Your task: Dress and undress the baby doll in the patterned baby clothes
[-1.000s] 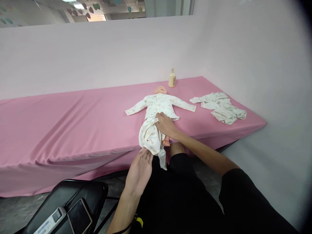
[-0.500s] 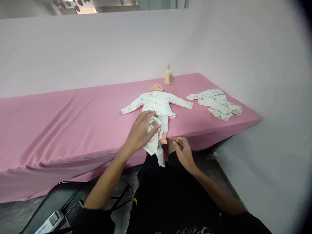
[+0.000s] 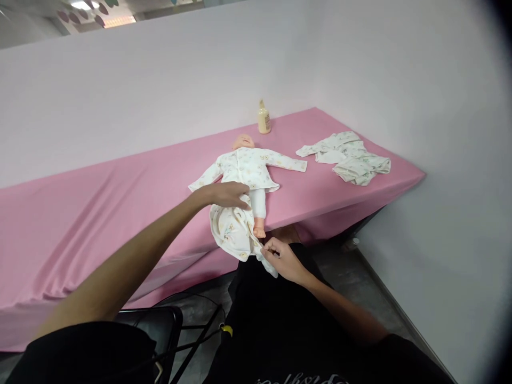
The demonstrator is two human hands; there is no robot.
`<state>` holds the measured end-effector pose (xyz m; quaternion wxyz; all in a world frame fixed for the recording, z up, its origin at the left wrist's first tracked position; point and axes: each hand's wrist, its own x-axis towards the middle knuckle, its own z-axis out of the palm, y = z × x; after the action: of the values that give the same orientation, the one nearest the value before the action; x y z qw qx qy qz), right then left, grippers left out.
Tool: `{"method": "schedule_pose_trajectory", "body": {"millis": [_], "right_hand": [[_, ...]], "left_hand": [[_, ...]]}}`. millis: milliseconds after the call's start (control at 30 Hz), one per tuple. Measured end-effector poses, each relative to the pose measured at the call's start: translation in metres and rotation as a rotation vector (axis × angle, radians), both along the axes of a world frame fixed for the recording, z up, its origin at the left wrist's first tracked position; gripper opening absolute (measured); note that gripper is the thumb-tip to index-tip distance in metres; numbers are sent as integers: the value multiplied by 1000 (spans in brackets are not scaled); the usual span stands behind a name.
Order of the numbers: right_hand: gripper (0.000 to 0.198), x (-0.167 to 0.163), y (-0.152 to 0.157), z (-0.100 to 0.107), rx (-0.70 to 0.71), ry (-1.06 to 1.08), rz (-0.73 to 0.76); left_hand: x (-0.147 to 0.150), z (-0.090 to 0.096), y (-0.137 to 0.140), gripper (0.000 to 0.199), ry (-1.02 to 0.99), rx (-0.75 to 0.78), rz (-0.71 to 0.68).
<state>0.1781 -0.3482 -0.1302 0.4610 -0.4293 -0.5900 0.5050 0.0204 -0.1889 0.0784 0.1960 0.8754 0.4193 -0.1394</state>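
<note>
A baby doll (image 3: 259, 208) lies on its back in a white printed baby jacket (image 3: 245, 166), its sleeves spread. One leg in white legwear and a bare foot stick out at the bed's front edge. Matching white baby pants (image 3: 234, 229) are bunched beside that leg and hang over the edge; they hide the other leg. My left hand (image 3: 230, 194) is curled over the upper part of the pants, just below the jacket hem. With thumb and fingers pinched, my right hand (image 3: 285, 261) grips the lower edge of the pants near the foot.
Pink cloth (image 3: 120, 213) covers the long bed, which meets walls behind and at the right. A cream pump bottle (image 3: 264, 118) stands behind the doll's head. Another white printed baby garment (image 3: 348, 156) lies crumpled at the right. A black chair (image 3: 160, 325) stands at lower left.
My left hand has gone from open above the pants to curled on them. The right hand has moved left and taken the pants' edge. The pants are spread wider to the left.
</note>
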Motion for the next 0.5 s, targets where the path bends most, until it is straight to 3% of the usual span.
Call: {"method": "schedule_pose_trajectory", "body": {"millis": [167, 333, 400, 500], "right_hand": [[18, -1, -12, 16, 104, 12, -62], [7, 4, -8, 36, 512, -20, -296], [4, 8, -5, 48, 613, 9, -344], [3, 14, 4, 65, 595, 80, -319]], "left_hand": [[-14, 13, 1, 31, -339, -147, 154], [-24, 1, 4, 28, -723, -439, 430], [-27, -4, 8, 29, -849, -507, 526], [-30, -11, 12, 30, -988, -529, 635]]}}
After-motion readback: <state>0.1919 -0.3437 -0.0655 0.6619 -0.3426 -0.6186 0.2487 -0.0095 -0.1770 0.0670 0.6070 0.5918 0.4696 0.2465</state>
